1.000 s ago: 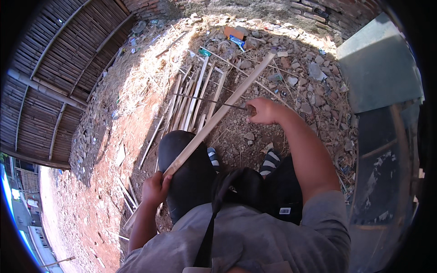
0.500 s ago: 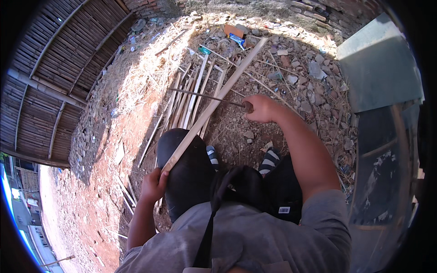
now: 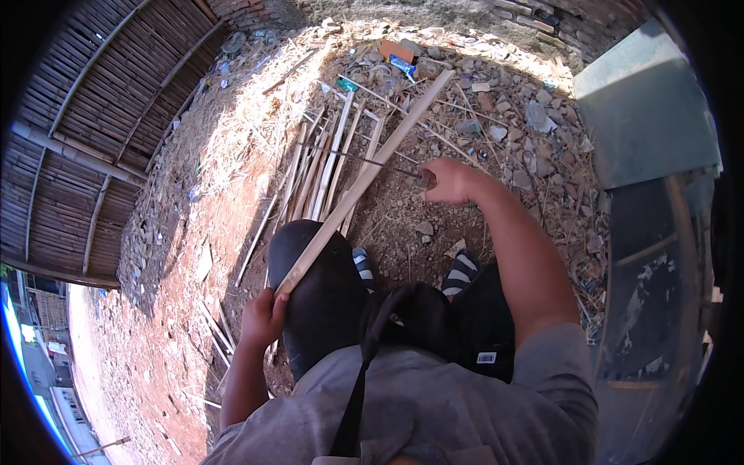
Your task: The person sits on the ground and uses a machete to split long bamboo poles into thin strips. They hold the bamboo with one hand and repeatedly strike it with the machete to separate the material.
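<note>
A long pale wooden strip (image 3: 368, 177) slants from my left side, over my left thigh, to the far right. My left hand (image 3: 263, 316) is closed round its near end. In my right hand (image 3: 451, 181) is the handle of a long tool with a thin dark blade (image 3: 356, 157), seen nearly edge-on, so its exact kind is unclear. The blade points left and crosses the strip about midway; whether it touches cannot be told. Under the strip lies a bundle of narrow wooden strips (image 3: 332, 161) on the ground.
Rubble (image 3: 535, 167), dry straw and litter cover the ground ahead. A woven bamboo wall (image 3: 93, 93) stands at the left, a brick wall (image 3: 535, 19) at the far side. Grey-green panels (image 3: 651, 108) lean at the right. More loose sticks (image 3: 215, 329) lie beside my left arm.
My right hand has shifted slightly right, and the blade's tip has moved right and a little farther away. The strip's far end has dipped slightly; my left hand keeps its hold.
</note>
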Demonstrator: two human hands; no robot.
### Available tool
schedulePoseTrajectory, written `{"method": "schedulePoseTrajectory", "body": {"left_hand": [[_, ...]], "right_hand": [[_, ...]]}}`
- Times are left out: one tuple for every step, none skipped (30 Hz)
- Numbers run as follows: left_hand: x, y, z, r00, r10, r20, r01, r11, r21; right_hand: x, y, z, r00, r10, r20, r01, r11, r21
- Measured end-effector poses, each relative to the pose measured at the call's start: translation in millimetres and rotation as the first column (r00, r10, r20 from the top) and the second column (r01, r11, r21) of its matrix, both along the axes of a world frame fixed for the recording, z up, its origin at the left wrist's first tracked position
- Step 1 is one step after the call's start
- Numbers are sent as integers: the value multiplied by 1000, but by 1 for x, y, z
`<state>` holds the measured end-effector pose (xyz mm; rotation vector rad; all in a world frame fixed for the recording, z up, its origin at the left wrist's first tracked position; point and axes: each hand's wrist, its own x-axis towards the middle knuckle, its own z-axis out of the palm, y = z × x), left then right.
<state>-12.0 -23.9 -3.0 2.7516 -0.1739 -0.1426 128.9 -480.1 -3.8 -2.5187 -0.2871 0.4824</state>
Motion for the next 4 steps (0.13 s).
{"method": "schedulePoseTrajectory", "body": {"left_hand": [[1,-1,4,1000,7,-4,-7,1000,-8],[1,-1,6,1000,15,-9,-15,1000,-16],[2,-1,7,1000,23,-19,-23,1000,19],[4,-1,8,999,23,-33,-21,998,52]], "right_hand": [[4,-10,6,977,-165,-133,173,983,57],[8,-19,12,911,-311,-272,346,934,90],[12,-27,2,933,-303,-195,324,942,85],[16,-36,-20,946,-301,-118,311,948,75]]}}
